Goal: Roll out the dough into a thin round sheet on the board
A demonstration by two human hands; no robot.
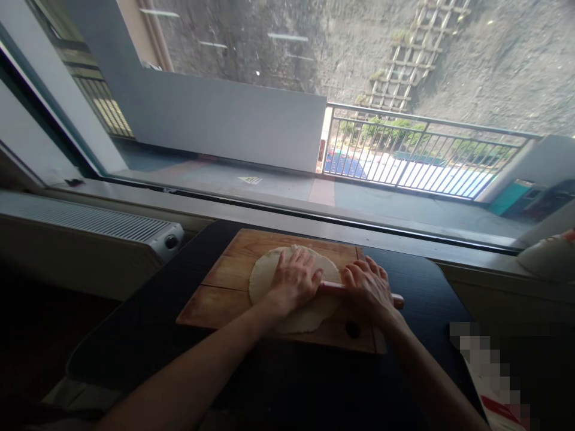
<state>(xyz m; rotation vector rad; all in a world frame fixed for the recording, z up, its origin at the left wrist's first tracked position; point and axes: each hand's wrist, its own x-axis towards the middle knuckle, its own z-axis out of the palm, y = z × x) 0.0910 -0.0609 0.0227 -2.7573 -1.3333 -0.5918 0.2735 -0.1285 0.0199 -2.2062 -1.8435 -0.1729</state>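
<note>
The wooden board (224, 263) supports the flat dough sheet (261, 278) beneath the left hand (294, 278), palm-down with fingers slightly spread. Rightward, the rolling pin (333, 289) passes under the right hand (366, 284), likewise palm-down, fingers loosely spread, presumably for even pressure.

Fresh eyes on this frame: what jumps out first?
Likely the pale dough spread on the wooden board, with the left hand over it. Next, the reddish pin under the right hand, its end past the board's right edge. Then the bright window behind the dark table.
</note>
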